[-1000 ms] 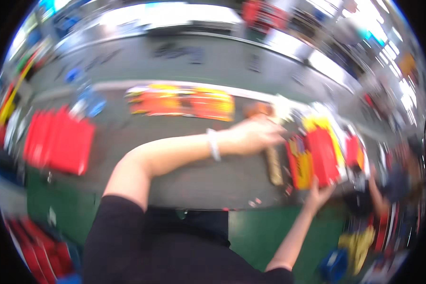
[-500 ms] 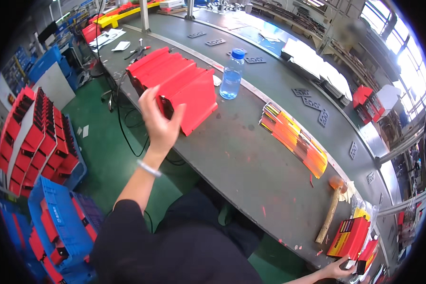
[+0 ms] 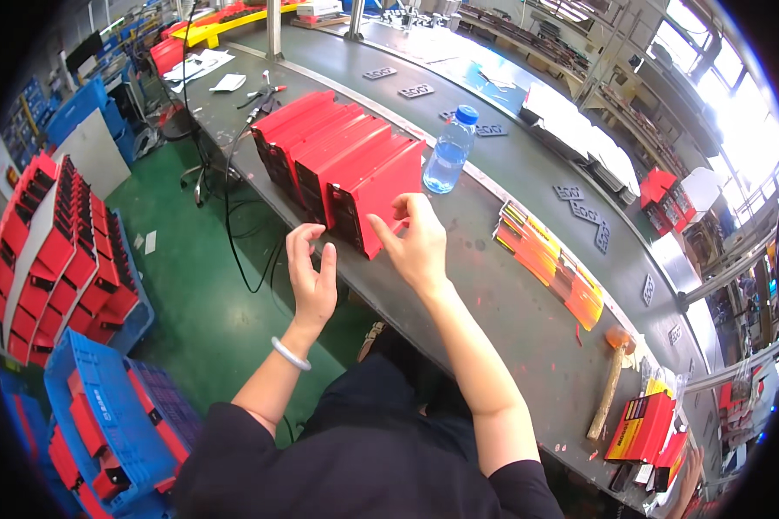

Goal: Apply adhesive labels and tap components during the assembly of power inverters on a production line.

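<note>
Several red folded-looking pieces with black ends [image 3: 376,177] stand side by side on the grey workbench [image 3: 424,303]. Just off the bench's near edge, my left hand [image 3: 313,281] is raised in front of the nearest piece, thumb and fingers apart, with nothing in it. My right hand [image 3: 420,242] is at that piece's right side, its fingers bent and its thumb apart from them. Nothing shows in its grasp; whether it touches the red piece cannot be made out. Behind the row stands a clear bottle with a blue cap [image 3: 450,151].
Flat orange-yellow printed sleeves [image 3: 545,259], a wooden-handled mallet [image 3: 610,381] and red-yellow boxes [image 3: 640,428] lie along the bench to the right. Pliers [image 3: 264,91] lie far left. Blue crates [image 3: 112,415] and stacked red pieces [image 3: 52,268] stand on the left. Another person's arm [image 3: 688,480] seems to show lower right.
My right hand has come from the boxes at the lower right to the red pieces. My left hand has drawn back lower, away from them. The view has shifted slightly.
</note>
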Tool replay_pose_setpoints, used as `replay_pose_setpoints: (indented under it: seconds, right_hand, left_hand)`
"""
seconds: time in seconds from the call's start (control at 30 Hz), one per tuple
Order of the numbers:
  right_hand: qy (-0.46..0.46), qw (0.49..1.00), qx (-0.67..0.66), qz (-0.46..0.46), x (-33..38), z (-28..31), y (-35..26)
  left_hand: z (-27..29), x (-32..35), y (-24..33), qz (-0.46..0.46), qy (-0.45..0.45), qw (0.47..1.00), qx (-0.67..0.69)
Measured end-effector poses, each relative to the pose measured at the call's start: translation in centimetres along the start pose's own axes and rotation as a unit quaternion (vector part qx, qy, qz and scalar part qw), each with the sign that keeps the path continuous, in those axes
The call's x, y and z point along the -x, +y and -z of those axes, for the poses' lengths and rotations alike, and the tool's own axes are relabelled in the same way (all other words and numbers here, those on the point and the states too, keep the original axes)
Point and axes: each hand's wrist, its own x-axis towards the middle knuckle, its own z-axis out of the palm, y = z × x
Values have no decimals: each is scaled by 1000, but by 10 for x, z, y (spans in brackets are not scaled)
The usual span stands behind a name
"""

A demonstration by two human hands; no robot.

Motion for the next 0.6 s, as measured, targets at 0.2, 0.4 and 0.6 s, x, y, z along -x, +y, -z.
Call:
replay_pose_setpoints:
  seconds: [0.2,0.4,0.6]
  right_hand:
    - [-36,959,-109,-260,-29,-33,-6]
    - [-33,888,-241,-390,-36,-48,-11]
    - [-61,863,-268,-425,-41,-9,-10]
  left_hand:
    - [1,-9,-4,-57,-35,997,-35]
    - [-10,-16,-11,-84,-50,995,-33]
    - [-20,-25,-8,-74,-38,996,22]
